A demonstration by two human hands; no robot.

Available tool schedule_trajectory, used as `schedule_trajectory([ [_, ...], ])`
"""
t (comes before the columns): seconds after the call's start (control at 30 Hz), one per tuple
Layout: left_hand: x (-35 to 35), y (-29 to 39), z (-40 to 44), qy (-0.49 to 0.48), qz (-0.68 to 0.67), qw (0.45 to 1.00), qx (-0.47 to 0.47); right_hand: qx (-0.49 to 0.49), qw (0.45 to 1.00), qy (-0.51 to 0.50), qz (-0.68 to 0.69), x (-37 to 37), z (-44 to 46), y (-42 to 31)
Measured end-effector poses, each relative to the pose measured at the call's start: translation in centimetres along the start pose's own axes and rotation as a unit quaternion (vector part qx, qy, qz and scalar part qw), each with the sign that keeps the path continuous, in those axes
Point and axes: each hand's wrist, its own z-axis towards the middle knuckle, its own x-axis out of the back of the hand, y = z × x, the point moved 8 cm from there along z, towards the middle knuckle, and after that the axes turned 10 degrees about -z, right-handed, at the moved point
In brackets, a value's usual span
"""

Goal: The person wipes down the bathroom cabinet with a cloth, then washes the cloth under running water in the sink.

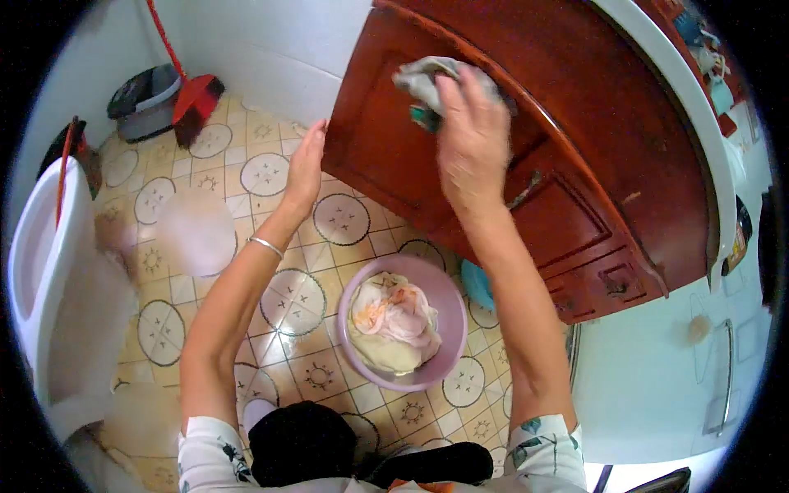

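Note:
My right hand [475, 140] presses a greyish cloth [427, 76] against the upper front of a dark red wooden cabinet [386, 123]. The hand is slightly blurred. A small green patch shows beside the cloth; I cannot make out what it is. My left hand [304, 172], with a silver bangle on its wrist, is stretched out at the cabinet's left edge, holding nothing. Whether its fingertips touch the edge I cannot tell. Between my forearms, on the floor, stands a pink-purple basin [454, 337] with crumpled pale cloths [394, 324] in it.
A dustpan [148, 103] and a red broom [197, 99] stand by the far left wall. At the left is a white tub-like fixture [78, 197]. A blue basin [477, 283] is partly hidden by my right arm. A pale handled door [682, 370] is at the right.

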Motion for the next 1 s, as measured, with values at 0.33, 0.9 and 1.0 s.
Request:
schedule_trajectory([
  [0.33,5.2,-6.4,-5.0,-0.025,0.019,0.976,0.214,0.275,0.943,-0.164,0.094,-5.8,-5.4,-7.7],
  [0.9,6.3,-7.3,-10.2,-0.056,-0.015,0.967,0.248,0.329,0.913,-0.240,0.010,-10.4,-10.7,-12.9],
  [1.0,5.3,-6.5,-14.1,-0.179,0.034,0.940,0.289,0.386,0.875,-0.288,0.039,-9.2,-10.4,-13.2],
])
